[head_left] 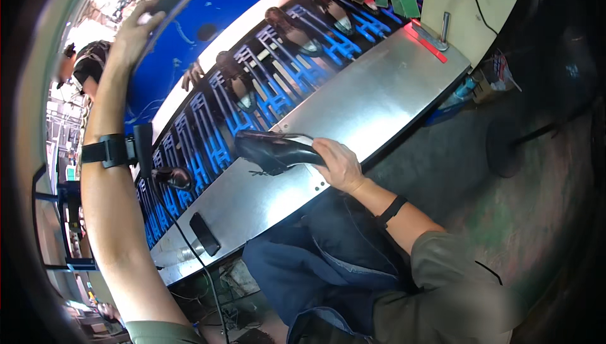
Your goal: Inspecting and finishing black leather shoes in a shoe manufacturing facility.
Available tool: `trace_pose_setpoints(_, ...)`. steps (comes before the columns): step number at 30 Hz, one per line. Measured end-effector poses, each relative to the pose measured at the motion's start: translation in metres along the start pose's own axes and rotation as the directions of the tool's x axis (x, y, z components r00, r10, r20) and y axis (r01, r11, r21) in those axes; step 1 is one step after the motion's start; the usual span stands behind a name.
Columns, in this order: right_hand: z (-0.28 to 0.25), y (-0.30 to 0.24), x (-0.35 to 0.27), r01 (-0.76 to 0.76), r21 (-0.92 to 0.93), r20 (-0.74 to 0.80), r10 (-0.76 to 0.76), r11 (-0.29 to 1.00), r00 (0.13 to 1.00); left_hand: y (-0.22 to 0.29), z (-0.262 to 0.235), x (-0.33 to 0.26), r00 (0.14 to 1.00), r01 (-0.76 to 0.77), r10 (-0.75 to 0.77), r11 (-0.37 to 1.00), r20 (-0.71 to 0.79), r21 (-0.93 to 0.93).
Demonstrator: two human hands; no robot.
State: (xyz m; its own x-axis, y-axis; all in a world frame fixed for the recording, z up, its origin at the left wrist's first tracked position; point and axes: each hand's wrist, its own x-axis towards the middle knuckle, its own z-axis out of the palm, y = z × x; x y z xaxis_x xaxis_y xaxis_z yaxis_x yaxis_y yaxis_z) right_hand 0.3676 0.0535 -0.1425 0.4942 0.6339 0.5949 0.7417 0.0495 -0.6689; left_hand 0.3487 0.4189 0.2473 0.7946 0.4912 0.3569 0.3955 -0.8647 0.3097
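Note:
My right hand [338,162] is closed round the opening end of a glossy black shoe [271,151]. The shoe is tipped on its side above the metal ledge [379,85], its toe pointing left toward the rack of blue-and-black slats [208,132]. Up at the far left, my left hand [136,31] is raised with bent fingers by the dark edge of a blue panel [183,35]. A small pale spot shows between its thumb and fingers; what it grips I cannot make out.
Several dark shoes, one a brown shoe [237,79], rest on the slats. A flat black object [205,233] lies on the ledge near a hanging cable [189,243]. A red-based metal tool [435,41] sits at the right end. Another person's hand [192,76] shows under the panel.

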Motion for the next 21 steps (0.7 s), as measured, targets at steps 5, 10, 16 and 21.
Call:
trace_pose_setpoints(5, -0.001, -0.002, -0.001, 0.069, -0.056, -0.076, -0.073, 0.996, 0.994, -0.001, -0.014, 0.008, 0.999, -0.040, 0.040, 0.999, -0.012, 0.006)
trace_pose_setpoints(10, 0.002, -0.003, -0.006, 0.056, -0.039, -0.052, -0.058, 0.998, 0.997, 0.066, -0.042, -0.126, 0.978, -0.136, 0.102, 0.973, -0.182, -0.189)
trace_pose_setpoints(16, -0.022, -0.005, 0.006, -0.021, -0.110, 0.105, 0.032, 0.994, 0.994, 0.183, -0.033, -0.389, 0.747, -0.650, 0.641, 0.760, 0.178, -0.006)
trace_pose_setpoints(21, -0.053, -0.118, 0.089, 0.440, -0.124, 0.110, -0.428, 0.890, 0.897, 0.153, 0.119, -0.644, 0.943, -0.081, 0.129, 0.983, 0.306, -0.164)
